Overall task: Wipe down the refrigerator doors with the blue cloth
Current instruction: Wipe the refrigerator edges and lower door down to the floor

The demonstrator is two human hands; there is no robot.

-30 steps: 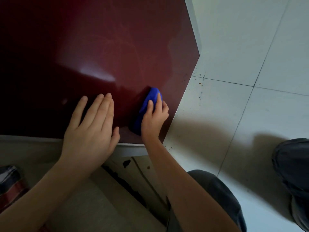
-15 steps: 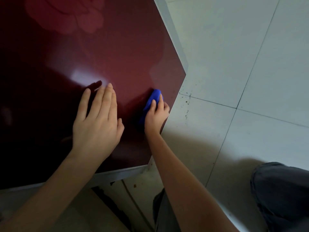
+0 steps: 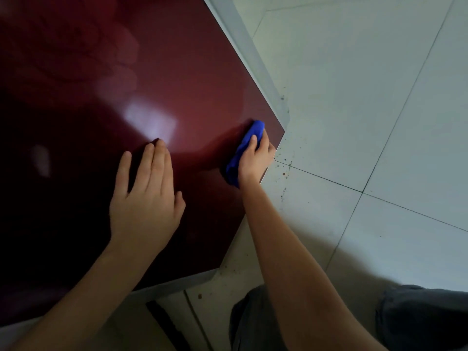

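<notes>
**Down at the bottom corner of the fridge door, cloth notes**

Down low on the dark red refrigerator door [image 3: 157,79], right near its lower right corner, is where my blue cloth [image 3: 247,148] sits at the moment. It's bunched into a wad and pressed flat against the panel, just beside the grey trim [image 3: 255,59] along the edge.

My right hand [image 3: 255,158] has it, fingers [image 3: 253,140] curled over the top of the wad and holding it against the door. My left hand [image 3: 144,198] holds nothing, fingers fairly close together and laid flat on the door well to the left of the cloth, looks like it's just bracing.

Handling-wise: the cloth looks soft and light, squishes into whatever shape I grip, so I'd guess palming the whole bundle beats pinching a corner, otherwise it'll flop and drag. The door is glossy and I'd bet slick, so the wad should glide easily, but it could skate off that edge toward the tiled floor [image 3: 354,122] if I push too hard. The shiny finish probably shows streaks and my left hand's prints too.
</notes>
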